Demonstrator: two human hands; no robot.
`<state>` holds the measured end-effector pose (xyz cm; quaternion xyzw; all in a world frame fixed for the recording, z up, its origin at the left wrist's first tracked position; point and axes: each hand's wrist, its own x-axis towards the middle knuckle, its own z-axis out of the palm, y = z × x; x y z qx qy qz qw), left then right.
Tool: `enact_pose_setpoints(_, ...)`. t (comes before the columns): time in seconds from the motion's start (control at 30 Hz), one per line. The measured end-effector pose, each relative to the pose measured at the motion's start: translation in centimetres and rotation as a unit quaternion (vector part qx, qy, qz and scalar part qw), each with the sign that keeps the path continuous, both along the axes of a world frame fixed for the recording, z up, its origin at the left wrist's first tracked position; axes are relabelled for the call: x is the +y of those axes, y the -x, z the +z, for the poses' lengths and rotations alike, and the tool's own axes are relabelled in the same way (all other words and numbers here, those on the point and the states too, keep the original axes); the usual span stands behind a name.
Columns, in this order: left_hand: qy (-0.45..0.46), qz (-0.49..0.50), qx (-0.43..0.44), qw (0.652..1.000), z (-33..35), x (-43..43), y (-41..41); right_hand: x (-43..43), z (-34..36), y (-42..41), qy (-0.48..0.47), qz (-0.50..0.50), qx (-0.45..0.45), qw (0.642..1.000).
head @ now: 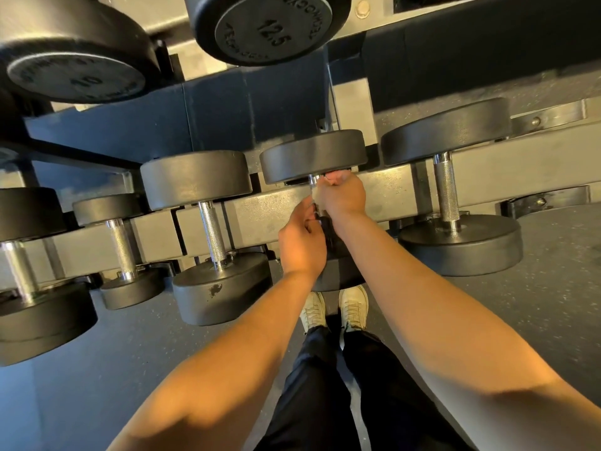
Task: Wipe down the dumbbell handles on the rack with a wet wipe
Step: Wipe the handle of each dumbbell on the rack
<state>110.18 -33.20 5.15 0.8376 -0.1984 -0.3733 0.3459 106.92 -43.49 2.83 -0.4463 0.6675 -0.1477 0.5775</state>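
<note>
On the lower shelf of the rack [270, 209], both my hands are on the handle of one black dumbbell [313, 156]. My right hand [341, 195] grips the far end of the handle, close under the far head, with a bit of white wipe [314, 192] showing at its left edge. My left hand [302, 242] holds the near end of the same handle, fingers curled round it. The handle is almost fully hidden by the hands. Its near head [340, 276] is half covered by my forearms.
Neighbouring dumbbells with bare knurled steel handles lie to the left [213, 231] and right [447, 190]. Smaller ones [120, 247] sit further left. The upper shelf holds dumbbells marked 12.5 [271, 27] and 10 [76, 76]. My shoes [335, 309] stand on grey rubber floor [536, 304].
</note>
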Motion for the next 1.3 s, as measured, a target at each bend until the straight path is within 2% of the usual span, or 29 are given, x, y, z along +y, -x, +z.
enact_pose_setpoints(0.13,0.006,0.018,0.019,1.0,-0.5,0.0,0.0,1.1,-0.3,2.1,0.029,0.131,0.018,0.991)
enact_pose_setpoints(0.27,0.016,0.025,0.025,0.999,-0.3,0.0,0.0,1.9,-0.3,3.7,0.061,0.245,0.089,0.964)
enact_pose_setpoints(0.37,0.015,0.035,0.033,0.999,0.3,0.0,0.2,2.5,-0.4,4.6,0.039,0.289,0.138,0.946)
enact_pose_setpoints(0.5,0.018,0.111,0.051,0.992,0.4,0.2,-0.4,3.1,-0.5,4.9,-0.004,0.342,0.217,0.914)
enact_pose_setpoints(0.57,0.018,0.134,0.043,0.99,0.0,0.8,-0.6,2.8,-0.6,4.6,-0.024,0.38,0.227,0.897)
enact_pose_setpoints(0.67,-0.027,0.118,0.048,0.991,-0.6,2.7,0.1,2.3,-0.5,4.1,-0.04,0.424,0.232,0.875)
enact_pose_setpoints(0.73,-0.029,0.109,0.06,0.992,-1.1,3.7,0.4,2.5,-0.4,4.1,-0.03,0.41,0.238,0.88)
enact_pose_setpoints(1.0,-0.042,0.023,0.092,0.995,-1.2,4.1,-0.8,4.4,0.4,4.6,0.046,0.246,0.276,0.928)
enact_pose_setpoints(1.1,-0.017,-0.026,0.11,0.994,-0.8,4.3,-1.3,6.1,1.4,4.6,0.097,0.21,0.201,0.952)
enact_pose_setpoints(1.2,0.016,-0.065,0.123,0.99,0.4,4.5,-1.8,8.5,3.0,3.7,0.186,0.178,0.144,0.956)
enact_pose_setpoints(1.3,0.057,-0.089,0.132,0.986,1.0,4.1,-2.8,8.3,3.6,2.8,0.16,0.125,0.088,0.975)
